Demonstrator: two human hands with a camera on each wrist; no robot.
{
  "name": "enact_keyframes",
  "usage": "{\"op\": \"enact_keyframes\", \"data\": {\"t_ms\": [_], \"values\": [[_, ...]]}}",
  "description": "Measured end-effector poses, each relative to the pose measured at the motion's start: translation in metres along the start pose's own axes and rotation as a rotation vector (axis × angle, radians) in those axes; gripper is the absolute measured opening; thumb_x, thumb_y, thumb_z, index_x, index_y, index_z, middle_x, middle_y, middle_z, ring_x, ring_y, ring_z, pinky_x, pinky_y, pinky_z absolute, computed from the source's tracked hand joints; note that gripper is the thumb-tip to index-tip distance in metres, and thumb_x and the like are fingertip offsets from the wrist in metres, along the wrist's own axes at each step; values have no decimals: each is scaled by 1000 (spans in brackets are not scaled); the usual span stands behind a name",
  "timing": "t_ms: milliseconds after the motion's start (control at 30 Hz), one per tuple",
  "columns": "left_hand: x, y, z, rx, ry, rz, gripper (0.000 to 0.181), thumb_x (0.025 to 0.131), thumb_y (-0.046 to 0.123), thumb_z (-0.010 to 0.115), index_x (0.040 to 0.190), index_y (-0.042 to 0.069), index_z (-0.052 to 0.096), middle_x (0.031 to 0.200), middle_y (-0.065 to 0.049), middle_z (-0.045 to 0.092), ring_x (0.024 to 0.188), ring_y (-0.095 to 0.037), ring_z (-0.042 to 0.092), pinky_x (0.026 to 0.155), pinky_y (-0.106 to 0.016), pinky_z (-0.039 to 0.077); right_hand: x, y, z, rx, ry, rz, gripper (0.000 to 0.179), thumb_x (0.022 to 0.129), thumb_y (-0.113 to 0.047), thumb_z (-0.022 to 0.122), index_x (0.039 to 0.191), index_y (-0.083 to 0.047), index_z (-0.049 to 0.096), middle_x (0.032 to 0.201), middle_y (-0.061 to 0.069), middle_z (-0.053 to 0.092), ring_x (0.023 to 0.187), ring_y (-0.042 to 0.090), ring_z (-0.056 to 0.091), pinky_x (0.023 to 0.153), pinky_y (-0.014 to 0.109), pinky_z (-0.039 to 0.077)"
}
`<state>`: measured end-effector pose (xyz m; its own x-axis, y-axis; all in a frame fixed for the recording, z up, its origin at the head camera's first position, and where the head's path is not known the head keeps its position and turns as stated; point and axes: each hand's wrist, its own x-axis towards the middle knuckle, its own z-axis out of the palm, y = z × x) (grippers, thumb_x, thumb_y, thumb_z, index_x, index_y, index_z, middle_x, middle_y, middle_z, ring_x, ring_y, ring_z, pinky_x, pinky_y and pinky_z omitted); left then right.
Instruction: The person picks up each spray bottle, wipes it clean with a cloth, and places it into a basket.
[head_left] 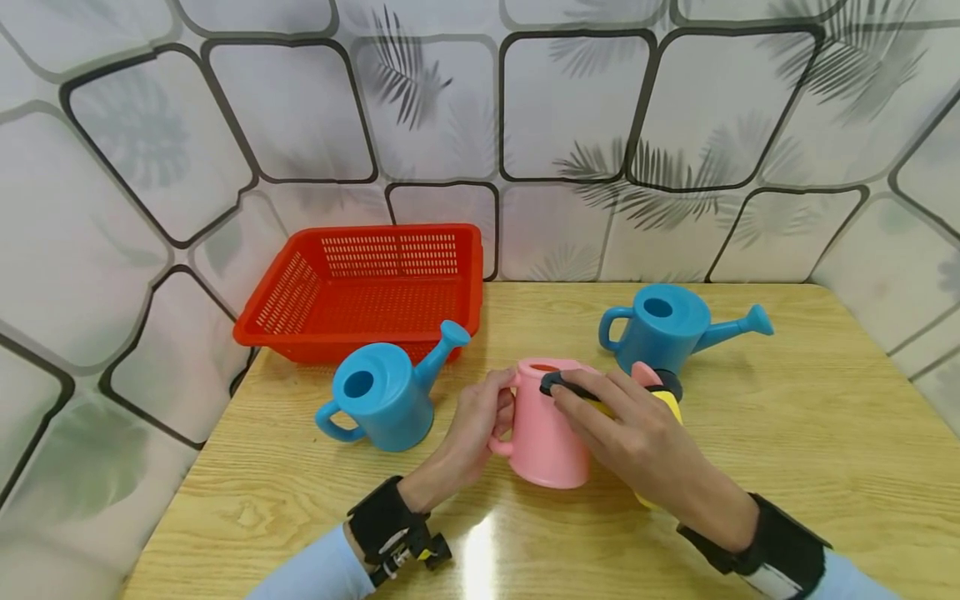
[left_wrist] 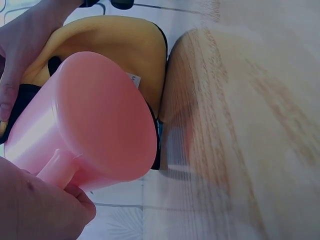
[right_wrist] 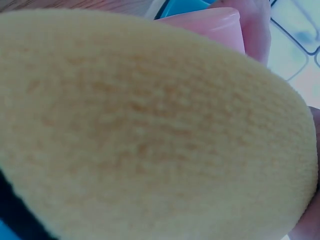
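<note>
- Pink watering can [head_left: 551, 442]: held up, front-right of the red basket [head_left: 367, 337].
- Left hand [head_left: 474, 429] grips its handle [left_wrist: 59, 167].
- Right hand [head_left: 637, 433] pinches a dark-edged yellow cloth [left_wrist: 135, 37].
- Blue watering can [head_left: 393, 408] just before the basket; another [head_left: 656, 337] right of it.

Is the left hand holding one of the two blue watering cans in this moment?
No, the left hand grips the pink watering can by its handle, while both blue watering cans stand on the table.

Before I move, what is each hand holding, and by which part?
The left hand holds the pink watering can by its handle; the right hand grips the yellow cloth item by its dark trim.
</note>
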<state>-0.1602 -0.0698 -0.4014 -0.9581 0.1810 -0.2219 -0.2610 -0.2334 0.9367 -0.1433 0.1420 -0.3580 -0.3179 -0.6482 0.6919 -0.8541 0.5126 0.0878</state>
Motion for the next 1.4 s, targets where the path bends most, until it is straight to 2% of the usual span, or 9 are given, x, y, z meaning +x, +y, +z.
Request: {"op": "enact_keyframes", "data": {"t_ms": [300, 467, 600, 833, 1133, 1400], "values": [[-2, 4, 0, 1, 32, 9, 49, 101, 38, 53, 61, 14, 37, 58, 4, 28, 52, -11, 29, 40, -20, 23, 3, 0, 0, 8, 15, -32, 39, 109, -27, 42, 122, -3, 70, 120, 14, 70, 101, 29, 68, 81, 40, 61], [-2, 5, -1, -34, 31, 9, 49, 101, 38, 52, 62, 14, 35, 60, 3, 27, 54, -12, 29, 43, -23, 21, 0, 0, 0, 14, -21, -47, 36, 107, -27, 47, 122, -4, 70, 120, 13, 70, 105, 28, 68, 85, 41, 61], [-1, 6, -4, -81, 34, 9, 49, 101, 39, 52, 63, 15, 33, 60, 4, 27, 54, -12, 29, 47, -25, 20, -1, -1, 1, 20, -37, -64, 38, 108, -27, 44, 122, -4, 71, 119, 12, 71, 106, 26, 68, 87, 39, 60], [0, 7, -6, -137, 40, 13, 48, 102, 39, 50, 63, 16, 32, 58, 4, 26, 52, -11, 27, 46, -24, 19, -3, -4, 4, 40, -15, -155, 38, 110, -26, 41, 120, -5, 72, 116, 8, 72, 89, 20, 62, 76, 27, 55], [0, 8, -7, -182, 66, 42, 45, 101, 35, 48, 64, 17, 32, 57, 6, 26, 50, -10, 27, 46, -23, 19, -9, -10, 10, 118, -26, -212, 37, 109, -28, 45, 110, -8, 76, 109, 3, 74, 85, 16, 62, 75, 23, 53], [1, 9, -8, -197, 74, 36, 47, 101, 35, 49, 62, 17, 30, 56, 7, 25, 49, -10, 25, 45, -24, 18, -14, -13, 10, 120, -56, -299, 34, 109, -24, 43, 110, -11, 76, 110, 0, 74, 84, 15, 59, 74, 22, 51]]}}
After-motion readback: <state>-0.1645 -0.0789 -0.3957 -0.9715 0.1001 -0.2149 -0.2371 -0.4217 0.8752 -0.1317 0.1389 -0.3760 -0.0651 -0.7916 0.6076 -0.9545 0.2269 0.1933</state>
